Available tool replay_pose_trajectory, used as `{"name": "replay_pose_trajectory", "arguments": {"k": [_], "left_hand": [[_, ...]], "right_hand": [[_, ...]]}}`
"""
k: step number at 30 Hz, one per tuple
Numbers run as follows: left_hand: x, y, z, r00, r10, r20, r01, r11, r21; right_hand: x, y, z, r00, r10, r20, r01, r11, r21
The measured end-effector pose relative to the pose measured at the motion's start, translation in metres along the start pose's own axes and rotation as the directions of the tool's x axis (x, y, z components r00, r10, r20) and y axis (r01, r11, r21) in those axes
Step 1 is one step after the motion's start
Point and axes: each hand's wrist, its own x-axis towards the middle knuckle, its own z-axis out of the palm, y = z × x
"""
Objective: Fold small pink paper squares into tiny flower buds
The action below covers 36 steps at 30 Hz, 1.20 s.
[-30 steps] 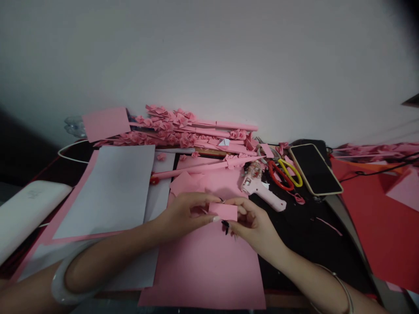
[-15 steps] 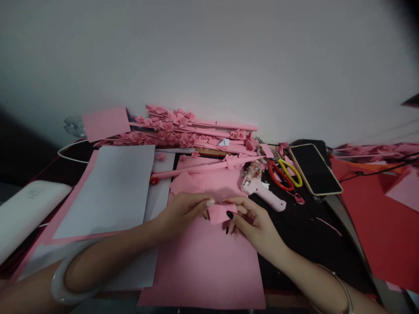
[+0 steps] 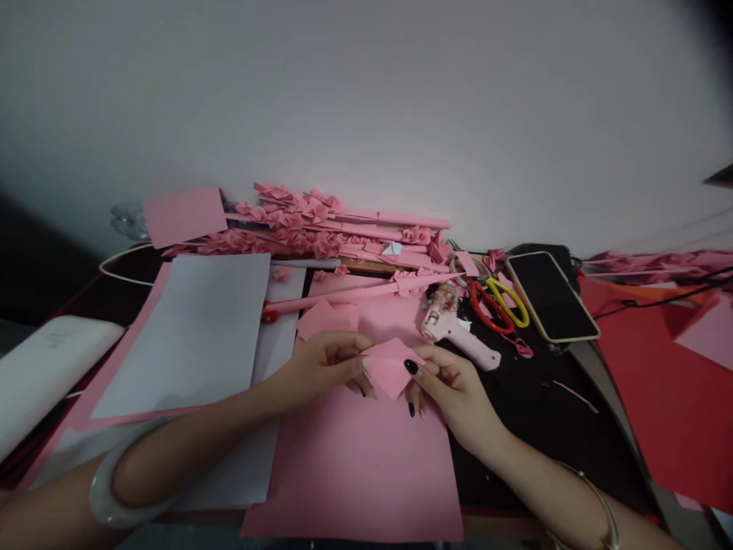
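Observation:
A small pink paper square (image 3: pixel 392 367) is held between my two hands, turned so one corner points toward me. My left hand (image 3: pixel 326 365) pinches its left corner between thumb and fingers. On the opposite corner, the dark-nailed thumb of my right hand (image 3: pixel 452 386) presses from above with the fingers underneath. Below them lies a large pink paper sheet (image 3: pixel 360 473). Just beyond my left hand are smaller pink paper pieces (image 3: pixel 326 317). A pale pink glue gun (image 3: pixel 458 336) rests beyond my right hand.
Paper flowers (image 3: pixel 292 218) on rolled pink stems line the wall. Scissors with red and yellow handles (image 3: pixel 504 305) and a phone (image 3: pixel 553 298) lie at the right, near red paper (image 3: pixel 658 405). White sheets (image 3: pixel 188 328) and a white box-like object (image 3: pixel 51 374) sit left.
The pink paper square has been turned and opened out from a narrow rectangle to a diamond facing me. Both hands have shifted slightly and still grip it.

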Motion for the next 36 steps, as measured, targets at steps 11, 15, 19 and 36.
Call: {"name": "replay_pose_trajectory", "arguments": {"k": [11,15,19,36], "left_hand": [[-0.001,0.003,-0.004,0.997,-0.023,0.068,0.037,0.977,-0.212],[-0.002,0.003,-0.004,0.997,-0.026,0.078,0.043,0.973,-0.225],[-0.002,0.001,-0.001,0.998,0.04,0.058,-0.037,0.998,-0.053],[-0.006,0.003,0.006,0.989,0.129,-0.066,-0.107,0.957,0.269]], "right_hand": [[-0.002,0.001,-0.003,0.998,-0.018,0.068,0.002,0.973,0.231],[-0.002,-0.002,-0.001,0.999,0.003,0.046,-0.014,0.97,0.242],[-0.002,-0.001,-0.001,0.999,0.009,0.032,-0.016,0.977,0.212],[-0.001,-0.001,0.008,0.991,0.086,0.105,-0.077,0.993,-0.086]]}}
